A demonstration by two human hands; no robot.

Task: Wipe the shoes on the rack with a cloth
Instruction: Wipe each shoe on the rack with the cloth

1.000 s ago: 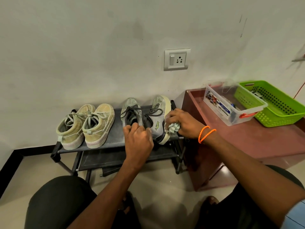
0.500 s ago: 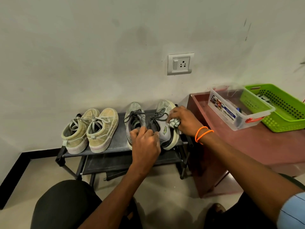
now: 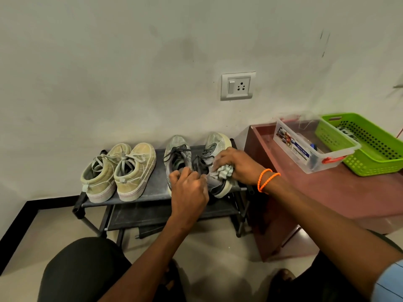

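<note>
Right hand (image 3: 236,165) clenched round a bunched pale cloth (image 3: 222,172), pressed against the outer side of the right grey sneaker (image 3: 218,162). Left hand (image 3: 188,188) curled over the heels of the grey pair, steadying; exact grip hidden. Left grey sneaker (image 3: 177,152) just beside, both on the top shelf of the dark rack (image 3: 152,186), right end. Tan pair (image 3: 118,171) further left, untouched. Likely risk: right sneaker tilted near the rack's edge, so a hard stroke could tip it off; loose laces could snag in the cloth.
</note>
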